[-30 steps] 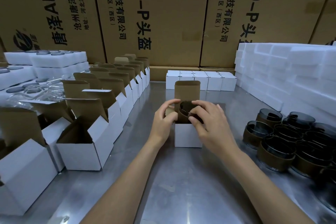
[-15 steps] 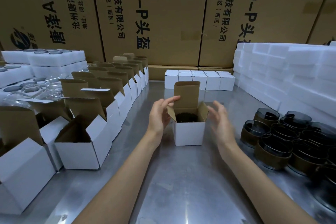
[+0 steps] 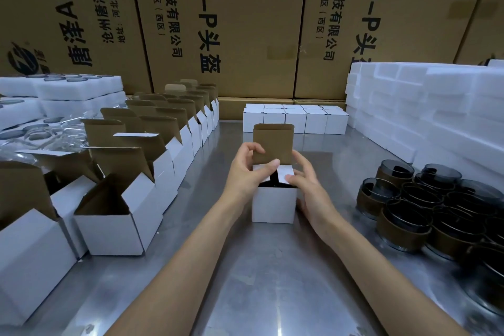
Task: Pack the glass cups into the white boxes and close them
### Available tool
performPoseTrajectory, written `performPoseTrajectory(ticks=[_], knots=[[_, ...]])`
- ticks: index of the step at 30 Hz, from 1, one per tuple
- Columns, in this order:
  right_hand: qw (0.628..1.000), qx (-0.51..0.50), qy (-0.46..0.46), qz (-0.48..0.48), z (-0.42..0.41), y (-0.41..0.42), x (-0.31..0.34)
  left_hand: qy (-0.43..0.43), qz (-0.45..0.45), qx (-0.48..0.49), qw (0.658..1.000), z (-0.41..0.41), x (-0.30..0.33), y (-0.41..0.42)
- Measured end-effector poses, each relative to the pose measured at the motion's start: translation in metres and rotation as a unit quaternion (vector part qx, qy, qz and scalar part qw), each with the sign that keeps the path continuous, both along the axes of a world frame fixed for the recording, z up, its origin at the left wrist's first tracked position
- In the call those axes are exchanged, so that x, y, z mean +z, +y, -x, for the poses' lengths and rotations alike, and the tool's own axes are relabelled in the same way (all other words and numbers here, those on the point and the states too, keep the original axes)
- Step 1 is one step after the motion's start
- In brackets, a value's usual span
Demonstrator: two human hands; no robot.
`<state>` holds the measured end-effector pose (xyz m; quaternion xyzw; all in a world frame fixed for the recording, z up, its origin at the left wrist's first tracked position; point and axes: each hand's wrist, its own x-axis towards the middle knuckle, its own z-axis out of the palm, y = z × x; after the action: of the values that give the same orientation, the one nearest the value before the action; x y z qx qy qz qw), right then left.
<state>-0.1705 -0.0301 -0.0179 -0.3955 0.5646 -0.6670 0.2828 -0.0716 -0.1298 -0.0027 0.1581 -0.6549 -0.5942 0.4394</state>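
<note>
White box (image 3: 273,206) now has both side flaps folded inward, left hand (image 3: 246,176) and right hand (image 3: 308,185) pinching them.

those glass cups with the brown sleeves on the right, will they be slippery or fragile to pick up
The glass cups are probably fragile: thin clear walls, packed rim to rim. The brown sleeves likely give a surer hold than bare glass. Wide and squat, they seem unlikely to tip.

The tall brown cartons (image 3: 245,22) at the back carry dark sideways print — "4.0-P头盔" and "科技有限公司".
</note>
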Motion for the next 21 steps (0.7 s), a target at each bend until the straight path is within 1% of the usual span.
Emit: performPoseTrajectory(ticks=[3,6,12,13,15,17,19,21], knots=[[1.000,-0.013,0.007,0.018,-0.001,0.000,0.002,0.002,-0.012,0.012,1.000,-0.001,0.001,0.000],[0.999,-0.032,0.020,0.029,-0.001,0.001,0.003,0.016,-0.058,0.020,0.998,-0.002,0.000,-0.002],[0.996,-0.054,0.051,0.049,-0.003,0.002,0.003,0.062,-0.153,-0.041,0.985,-0.006,0.000,-0.001],[0.995,-0.059,0.061,0.053,-0.004,0.002,0.003,0.068,-0.157,-0.048,0.984,-0.008,-0.001,-0.002],[0.993,-0.063,0.080,0.055,-0.005,0.001,0.002,0.034,-0.128,-0.028,0.991,-0.009,-0.002,-0.002],[0.991,-0.071,0.097,0.060,-0.004,0.000,0.000,-0.005,-0.074,-0.003,0.997,-0.010,-0.004,0.000],[0.989,-0.082,0.107,0.065,-0.002,0.000,-0.003,-0.022,-0.019,-0.012,1.000,-0.012,-0.005,0.001],[0.988,-0.093,0.106,0.059,-0.002,-0.001,-0.006,-0.065,0.032,-0.034,0.997,-0.014,-0.005,0.003]])
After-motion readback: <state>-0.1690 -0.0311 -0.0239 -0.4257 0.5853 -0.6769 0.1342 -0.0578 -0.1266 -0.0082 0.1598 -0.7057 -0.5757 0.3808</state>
